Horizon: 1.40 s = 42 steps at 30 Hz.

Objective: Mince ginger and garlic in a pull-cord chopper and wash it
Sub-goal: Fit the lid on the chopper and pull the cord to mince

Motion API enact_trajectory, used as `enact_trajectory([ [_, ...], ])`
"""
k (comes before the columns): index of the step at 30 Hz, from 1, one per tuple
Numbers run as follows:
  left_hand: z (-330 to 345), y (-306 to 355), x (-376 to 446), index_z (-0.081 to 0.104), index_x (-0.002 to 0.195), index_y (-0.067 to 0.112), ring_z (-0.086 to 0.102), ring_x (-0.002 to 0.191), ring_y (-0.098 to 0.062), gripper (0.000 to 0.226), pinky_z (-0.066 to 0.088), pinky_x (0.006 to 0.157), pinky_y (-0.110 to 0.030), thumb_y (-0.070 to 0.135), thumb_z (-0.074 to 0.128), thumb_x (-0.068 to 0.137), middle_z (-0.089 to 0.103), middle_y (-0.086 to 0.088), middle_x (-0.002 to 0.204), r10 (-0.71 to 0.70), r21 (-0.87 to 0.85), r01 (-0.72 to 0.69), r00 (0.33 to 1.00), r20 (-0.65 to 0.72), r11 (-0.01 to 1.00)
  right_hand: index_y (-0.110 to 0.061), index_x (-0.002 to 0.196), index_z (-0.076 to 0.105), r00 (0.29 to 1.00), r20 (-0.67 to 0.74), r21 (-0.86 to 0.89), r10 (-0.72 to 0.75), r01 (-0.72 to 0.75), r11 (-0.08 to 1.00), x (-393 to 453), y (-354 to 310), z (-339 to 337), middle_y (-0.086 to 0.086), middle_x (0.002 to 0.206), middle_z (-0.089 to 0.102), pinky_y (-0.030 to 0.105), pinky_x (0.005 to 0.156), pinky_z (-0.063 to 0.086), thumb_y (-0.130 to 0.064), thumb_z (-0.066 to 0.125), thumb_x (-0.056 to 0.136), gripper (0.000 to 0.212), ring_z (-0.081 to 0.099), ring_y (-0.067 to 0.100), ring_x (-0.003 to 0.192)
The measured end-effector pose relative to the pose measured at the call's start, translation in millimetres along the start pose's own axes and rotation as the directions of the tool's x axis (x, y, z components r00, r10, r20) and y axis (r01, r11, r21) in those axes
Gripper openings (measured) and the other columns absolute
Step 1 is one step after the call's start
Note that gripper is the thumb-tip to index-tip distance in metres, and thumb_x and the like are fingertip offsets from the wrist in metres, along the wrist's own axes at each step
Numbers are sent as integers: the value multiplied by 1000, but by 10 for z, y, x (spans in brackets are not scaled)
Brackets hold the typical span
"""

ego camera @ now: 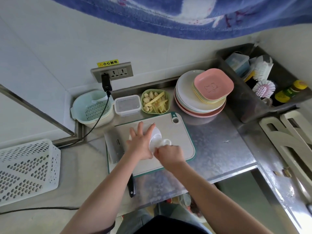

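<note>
Pressing flat, the left hand [141, 144] spreads straight fingers over the white chopper [156, 139] on the cutting board [182, 132], holding nothing. Just right of it, the right hand [168, 155] clenches round the pull handle [166, 142], which points away from the person. Garlic and ginger wait in the green bowl [155, 101] behind the board.

The white pull-cord chopper [156, 137] stands on the cutting board [182, 132]; garlic and ginger [155, 102] fill the green dish behind.
</note>
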<state>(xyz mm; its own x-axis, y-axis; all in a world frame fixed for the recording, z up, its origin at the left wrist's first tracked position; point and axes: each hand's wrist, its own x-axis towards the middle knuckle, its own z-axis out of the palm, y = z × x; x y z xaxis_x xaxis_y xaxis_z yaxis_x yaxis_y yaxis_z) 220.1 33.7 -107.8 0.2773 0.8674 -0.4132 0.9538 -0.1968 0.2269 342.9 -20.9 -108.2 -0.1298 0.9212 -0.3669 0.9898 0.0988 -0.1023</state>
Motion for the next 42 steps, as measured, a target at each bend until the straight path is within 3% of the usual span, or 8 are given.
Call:
enact_trajectory([
  [6, -17, 18, -24, -1, 143, 46, 3, 136, -42, 121, 44, 90, -55, 28, 84, 59, -10, 0, 151, -14, 13, 14, 1000, -3, 1000, -19, 118, 65, 799, 214, -223, 562, -520, 825, -384, 961, 155, 4, 115, 64, 31, 70, 55, -13, 45, 91, 34, 60, 26, 107],
  [12, -2, 16, -4, -2, 142, 49, 3, 135, -42, 121, 42, 90, -56, 32, 84, 58, -12, 1, 150, -14, -4, 14, 1000, 4, 1000, -15, 101, 64, 999, 45, -59, -27, 29, 998, 51, 104, -47, 7, 97, 67, 29, 61, 34, -20, 43, 96, 22, 64, 29, 90],
  [16, -3, -6, -3, -1, 141, 50, 0, 137, -42, 121, 41, 92, -56, 25, 83, 58, -14, 5, 150, -12, -25, 12, 1000, 6, 1000, -17, 109, 65, 987, 110, -110, 120, -108, 988, 37, 198, 22, 4, 107, 65, 31, 64, 38, -16, 46, 93, 24, 62, 27, 99],
  [22, -9, 6, -23, -2, 142, 48, 3, 136, -43, 121, 45, 91, -54, 26, 82, 57, -11, 2, 150, -26, -6, 26, 1000, -15, 1000, -13, 126, 60, 707, 338, -200, 622, -591, 781, -417, 1128, 119, 5, 125, 61, 34, 82, 55, -14, 48, 93, 36, 59, 24, 113],
  [28, 6, 11, 2, -4, 142, 50, -1, 138, -44, 123, 42, 94, -59, 27, 84, 60, -15, 3, 151, -31, -27, 31, 1000, 4, 999, -17, 107, 64, 992, 114, -128, -63, 77, 989, 58, 42, -11, 1, 106, 66, 28, 64, 34, -24, 43, 97, 24, 65, 26, 98],
  [32, 10, 2, -10, -2, 142, 50, 2, 136, -43, 124, 44, 91, -56, 26, 85, 56, -11, 3, 150, -26, -18, 26, 1000, -15, 999, -17, 114, 64, 985, 138, -223, 104, -72, 972, 18, 362, 60, 3, 118, 62, 29, 68, 40, -12, 44, 94, 29, 61, 24, 108],
  [37, 19, 7, -17, -1, 141, 50, 4, 135, -41, 124, 44, 88, -53, 27, 85, 54, -9, 3, 150, -28, -20, 28, 999, -32, 999, -11, 134, 53, 770, 279, -289, 573, -502, 815, -506, 1260, 234, 17, 134, 48, 33, 82, 53, -15, 38, 97, 40, 51, 27, 121],
  [42, 7, 20, -23, 0, 142, 50, 2, 136, -42, 121, 43, 90, -55, 25, 83, 58, -11, 3, 150, -39, -28, 38, 999, -19, 999, -8, 118, 60, 985, 159, -84, 72, -59, 995, -37, 351, -28, 13, 118, 60, 33, 74, 43, -18, 44, 95, 29, 60, 31, 106],
])
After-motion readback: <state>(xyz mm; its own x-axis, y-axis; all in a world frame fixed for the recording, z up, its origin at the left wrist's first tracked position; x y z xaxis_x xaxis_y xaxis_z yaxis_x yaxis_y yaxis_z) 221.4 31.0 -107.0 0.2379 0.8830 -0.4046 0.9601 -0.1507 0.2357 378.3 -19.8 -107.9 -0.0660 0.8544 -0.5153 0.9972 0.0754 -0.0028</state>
